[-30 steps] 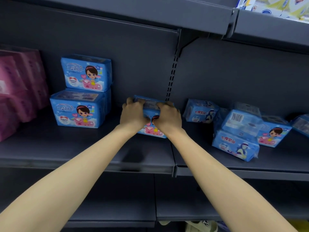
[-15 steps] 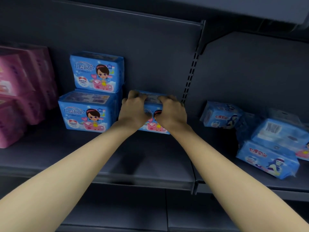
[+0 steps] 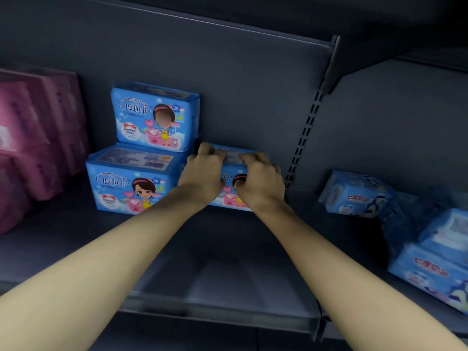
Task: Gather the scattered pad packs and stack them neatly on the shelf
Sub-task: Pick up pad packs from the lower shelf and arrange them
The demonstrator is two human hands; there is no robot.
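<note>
I hold a blue pad pack (image 3: 229,196) upright on the grey shelf (image 3: 228,252). My left hand (image 3: 202,174) grips its left end and my right hand (image 3: 259,181) its right end, fingers curled over the top edge. The pack stands right beside a stack of two matching blue packs: the lower pack (image 3: 131,181) and the upper pack (image 3: 154,116). Its left end touches or nearly touches the lower one. Several more blue packs lie scattered at the right: one tilted (image 3: 354,193), others heaped at the frame's edge (image 3: 435,264).
Pink packs (image 3: 33,138) are stacked at the far left of the shelf. A slotted upright (image 3: 306,133) divides the back panel into two bays. The shelf's front lip (image 3: 217,310) runs under my forearms. Another shelf overhangs above.
Both hands have carried the blue pack leftward and back, from the middle of the shelf to beside the two-pack stack. The view has shifted left and closer.
</note>
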